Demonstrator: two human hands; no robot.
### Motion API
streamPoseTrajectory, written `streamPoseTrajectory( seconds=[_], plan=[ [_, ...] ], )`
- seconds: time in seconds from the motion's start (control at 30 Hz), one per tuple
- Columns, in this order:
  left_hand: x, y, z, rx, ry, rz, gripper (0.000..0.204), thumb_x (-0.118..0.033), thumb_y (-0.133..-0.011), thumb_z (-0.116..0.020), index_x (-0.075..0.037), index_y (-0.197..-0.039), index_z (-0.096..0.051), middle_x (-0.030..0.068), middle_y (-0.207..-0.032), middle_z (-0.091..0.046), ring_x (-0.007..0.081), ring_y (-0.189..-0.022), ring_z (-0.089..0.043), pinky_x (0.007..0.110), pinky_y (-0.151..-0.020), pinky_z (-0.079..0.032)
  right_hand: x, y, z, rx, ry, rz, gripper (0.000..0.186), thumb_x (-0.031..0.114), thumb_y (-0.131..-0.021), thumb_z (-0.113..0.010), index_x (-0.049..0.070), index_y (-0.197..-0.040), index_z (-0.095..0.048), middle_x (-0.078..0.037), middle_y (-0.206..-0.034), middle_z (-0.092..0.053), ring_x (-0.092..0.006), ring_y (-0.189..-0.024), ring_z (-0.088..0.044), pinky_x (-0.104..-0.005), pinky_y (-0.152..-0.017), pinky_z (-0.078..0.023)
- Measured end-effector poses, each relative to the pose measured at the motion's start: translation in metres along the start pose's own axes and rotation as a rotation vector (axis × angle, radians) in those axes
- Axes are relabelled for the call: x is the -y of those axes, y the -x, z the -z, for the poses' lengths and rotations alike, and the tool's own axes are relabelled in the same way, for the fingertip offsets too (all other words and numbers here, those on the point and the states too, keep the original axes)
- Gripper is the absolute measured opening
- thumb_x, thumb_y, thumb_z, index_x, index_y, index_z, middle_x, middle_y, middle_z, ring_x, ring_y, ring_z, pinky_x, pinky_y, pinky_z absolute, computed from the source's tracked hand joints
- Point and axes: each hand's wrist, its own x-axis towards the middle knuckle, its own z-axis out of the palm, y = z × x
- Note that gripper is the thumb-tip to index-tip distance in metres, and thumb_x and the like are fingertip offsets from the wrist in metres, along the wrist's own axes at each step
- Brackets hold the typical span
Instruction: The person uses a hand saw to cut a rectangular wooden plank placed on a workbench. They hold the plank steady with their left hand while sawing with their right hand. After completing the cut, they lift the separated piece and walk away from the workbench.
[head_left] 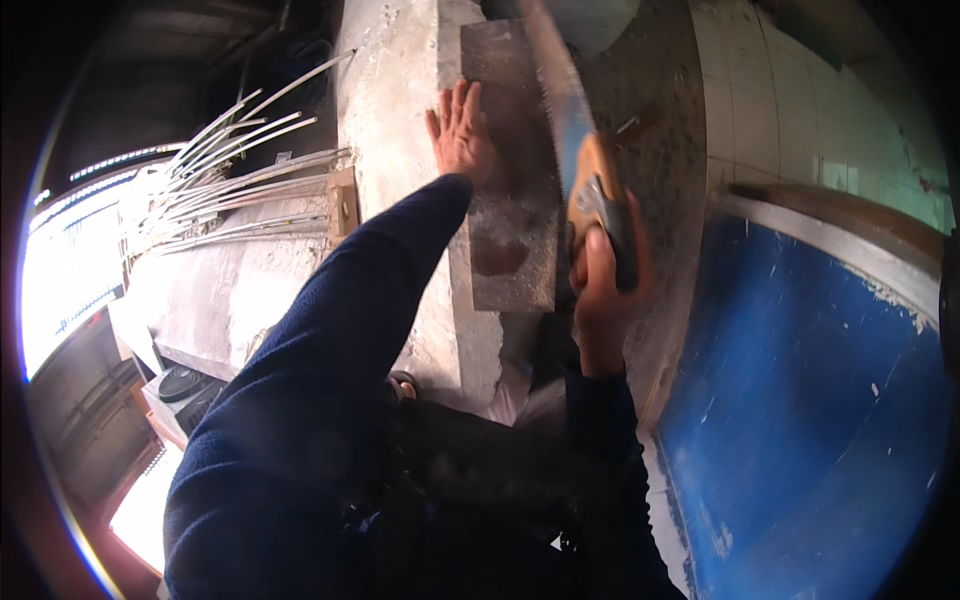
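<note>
A dark, stained board (515, 225) lies lengthwise on a pale concrete ledge. My left hand (462, 135) rests with fingers stretched out at the board's left edge, partly over the concrete, and holds nothing. In my right hand (605, 300) is a handsaw (594, 160), gripped by its brown and black handle. Its long toothed blade points away from me, along the board's right side, and is smeared by motion towards the tip. Whether the teeth touch the board I cannot tell.
A bundle of thin pale rods (250, 195) sticks out to the left, near a small brown block (343, 203). On the right stands a scuffed blue panel (800, 400) with a whitish frame. White tiles (755, 110) cover the wall at the far right.
</note>
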Motion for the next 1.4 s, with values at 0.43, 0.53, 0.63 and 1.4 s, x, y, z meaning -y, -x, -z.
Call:
streamPoseTrajectory(
  seconds=[0.43,0.53,0.63,1.4],
  plan=[
    [-0.05,-0.062,0.073,0.972,-0.809,-0.025,0.135,-0.06,-0.075,-0.085,-0.01,-0.167,0.0,0.0136,-0.175,-0.006,0.0341,-0.158,-0.021,0.066,-0.117,-0.036,-0.013,0.126,0.166,-0.147,-0.01,-0.514,0.053,0.007,-0.096,-0.063,-0.004,-0.147,-0.053,-0.009,-0.098,-0.068,-0.0047,-0.053,-0.046,-0.0231,-0.046,-0.038],
    [-0.06,-0.059,0.064,0.936,-0.842,0.022,0.146,-0.059,-0.066,-0.092,0.0,-0.165,-0.001,0.0187,-0.174,-0.007,0.0354,-0.158,-0.02,0.068,-0.117,-0.033,-0.006,0.139,0.172,-0.143,-0.085,-0.545,0.054,0.003,-0.095,-0.062,-0.002,-0.147,-0.053,-0.008,-0.099,-0.068,-0.0032,-0.054,-0.046,-0.0209,-0.046,-0.037],
    [-0.064,-0.062,0.056,0.924,-0.926,0.012,0.149,-0.06,-0.064,-0.093,0.005,-0.163,-0.002,0.0228,-0.172,-0.01,0.0372,-0.157,-0.021,0.065,-0.119,-0.031,0.003,0.133,0.182,-0.118,-0.131,-0.557,0.055,0.005,-0.095,-0.063,-0.001,-0.148,-0.053,-0.009,-0.102,-0.07,-0.0071,-0.061,-0.056,-0.0218,-0.052,-0.045],
    [-0.026,-0.06,0.083,0.853,-0.572,-0.148,0.139,-0.039,-0.063,-0.097,-0.001,-0.165,-0.01,0.0197,-0.173,-0.004,0.0309,-0.16,-0.013,0.053,-0.128,-0.02,0.017,-0.029,-0.063,0.163,0.234,0.064,0.054,0.013,-0.1,-0.064,-0.004,-0.149,-0.047,-0.022,-0.128,-0.067,-0.0256,-0.108,-0.071,-0.0347,-0.091,-0.056]
  ],
)
